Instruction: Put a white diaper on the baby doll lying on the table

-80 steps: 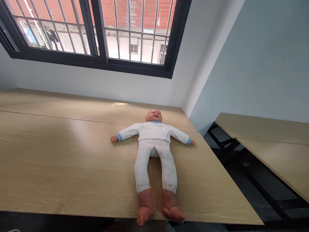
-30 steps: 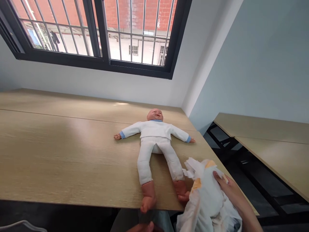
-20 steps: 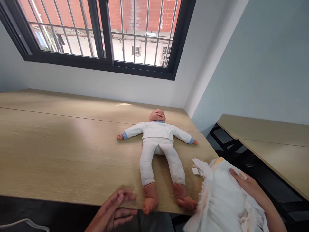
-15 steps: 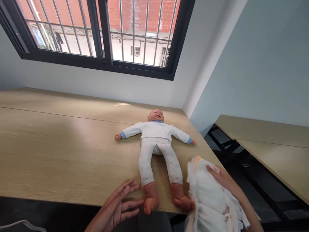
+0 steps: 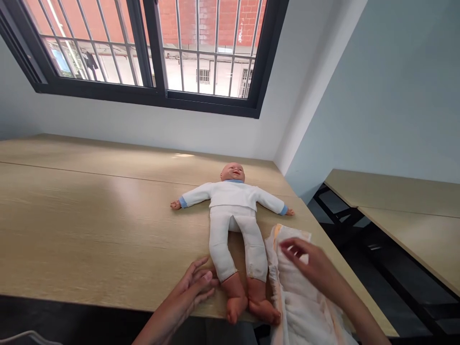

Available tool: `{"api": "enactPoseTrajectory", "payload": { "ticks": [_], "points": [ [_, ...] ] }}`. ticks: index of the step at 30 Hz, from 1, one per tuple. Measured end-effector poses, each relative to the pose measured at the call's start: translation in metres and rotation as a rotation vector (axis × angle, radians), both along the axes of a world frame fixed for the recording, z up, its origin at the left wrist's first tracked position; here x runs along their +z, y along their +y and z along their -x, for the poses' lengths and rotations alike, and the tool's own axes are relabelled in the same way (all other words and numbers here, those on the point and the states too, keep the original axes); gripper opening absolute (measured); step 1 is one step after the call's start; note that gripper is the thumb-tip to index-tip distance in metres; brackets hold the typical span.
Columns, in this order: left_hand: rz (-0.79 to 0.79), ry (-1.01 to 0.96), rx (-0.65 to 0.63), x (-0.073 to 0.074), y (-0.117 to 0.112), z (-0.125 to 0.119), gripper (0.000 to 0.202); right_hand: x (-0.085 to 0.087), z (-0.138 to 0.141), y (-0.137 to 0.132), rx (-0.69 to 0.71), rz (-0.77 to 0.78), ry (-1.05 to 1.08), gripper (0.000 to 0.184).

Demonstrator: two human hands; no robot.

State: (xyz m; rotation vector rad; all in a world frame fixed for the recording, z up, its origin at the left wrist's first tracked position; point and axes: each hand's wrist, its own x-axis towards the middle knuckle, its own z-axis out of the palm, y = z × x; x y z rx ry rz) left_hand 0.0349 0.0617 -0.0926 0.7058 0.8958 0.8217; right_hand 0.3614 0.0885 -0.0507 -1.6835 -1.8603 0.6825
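Note:
A baby doll (image 5: 233,196) lies on its back with its arms spread, in a white top and white trousers with blue collar and cuffs. Its bare feet reach the table's front edge, close together. Beside its leg, my left hand (image 5: 196,285) is open, fingertips at or against the lower leg. To the doll's right a white diaper (image 5: 294,292) with a yellowish tab lies unfolded, its near end at the table edge. Above the diaper hovers my right hand (image 5: 305,258), open with bent fingers and nothing visible in its grasp.
The wooden table (image 5: 108,230) runs wide to the left, its far side meeting the wall below a barred window (image 5: 212,62). A second table (image 5: 406,211) stands at the right, across a dark gap.
My right hand has let go of the diaper, now lying flatter and nearer the doll. The doll's legs have come together, and my left hand has shifted right and up a little.

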Motion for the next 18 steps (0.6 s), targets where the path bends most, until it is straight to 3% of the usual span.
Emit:
{"api": "enactPoseTrajectory", "payload": {
  "ticks": [3,8,12,18],
  "points": [
    [0.031,-0.174,0.005,-0.004,0.003,-0.003,0.067,-0.01,0.026,-0.015,0.219,0.234,0.162,0.045],
    [0.114,-0.31,-0.059,-0.001,0.009,-0.018,0.045,-0.023,0.035,-0.01,0.191,0.385,0.373,0.062],
    [0.172,-0.353,-0.116,0.004,0.009,-0.037,0.049,-0.012,0.034,-0.009,0.206,0.527,0.596,0.078],
    [0.198,-0.522,-0.121,0.013,0.003,-0.052,0.063,-0.005,0.037,-0.019,0.247,0.515,0.797,0.066]
  ]
}}
